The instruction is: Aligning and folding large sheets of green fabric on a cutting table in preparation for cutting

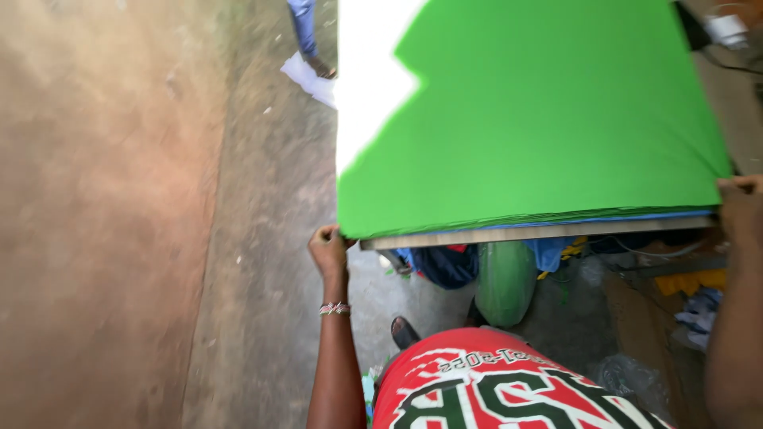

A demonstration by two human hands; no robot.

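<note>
Both hands grip the near corners of a flat stack of bright green fabric sheets (pixel 540 119) on a wooden table edge (pixel 540 233)

The left hand (pixel 328 248) at 7 o'clock of the stack is closed on its near-left corner; the right hand (pixel 741 208) at 4 o'clock has fingers curled over the near-right corner. A beaded bracelet (pixel 335 308) circles the left wrist. Beneath the table stands a green roll (pixel 505 280) among loose cloth; another person's leg (pixel 305 28) shows at 11 o'clock
</note>
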